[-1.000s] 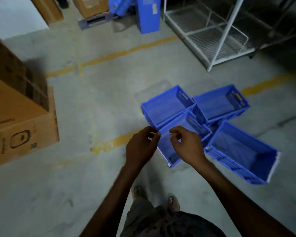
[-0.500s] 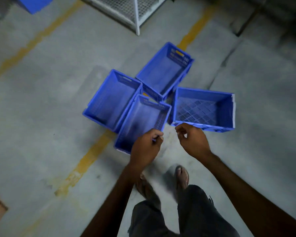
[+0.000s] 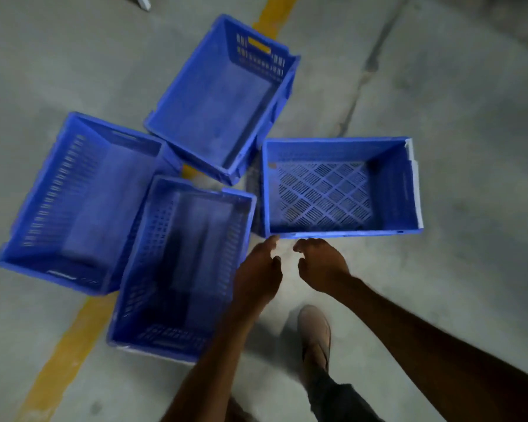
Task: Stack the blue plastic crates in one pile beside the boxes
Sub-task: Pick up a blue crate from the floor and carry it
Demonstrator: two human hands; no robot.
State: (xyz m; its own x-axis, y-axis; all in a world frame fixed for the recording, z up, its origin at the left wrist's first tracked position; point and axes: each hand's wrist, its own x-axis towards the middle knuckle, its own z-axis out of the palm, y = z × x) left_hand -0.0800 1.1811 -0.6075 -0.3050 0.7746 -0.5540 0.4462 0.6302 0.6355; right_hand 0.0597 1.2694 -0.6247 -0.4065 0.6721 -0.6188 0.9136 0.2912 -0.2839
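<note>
Several blue plastic crates stand open side up on the concrete floor, touching one another. The right crate (image 3: 342,184) has a diamond-patterned bottom and a white strip on its far right wall. The near-left crate (image 3: 180,263), the far-left crate (image 3: 77,202) and the back crate (image 3: 223,95) cluster beside it. My left hand (image 3: 258,275) and my right hand (image 3: 320,266) hover close together just below the right crate's near rim, fingers loosely curled and holding nothing. The left fingertips nearly touch that rim.
A yellow floor line (image 3: 64,345) runs diagonally under the crates from lower left to the top. A crack in the concrete (image 3: 357,86) runs at upper right. My shoe (image 3: 314,333) stands below my hands. The cardboard boxes are out of view.
The view has closed in on the crates and tilted down. Both hands have loosened from a pinched pose and reached toward the right crate's near rim. The boxes and rack have left the view.
</note>
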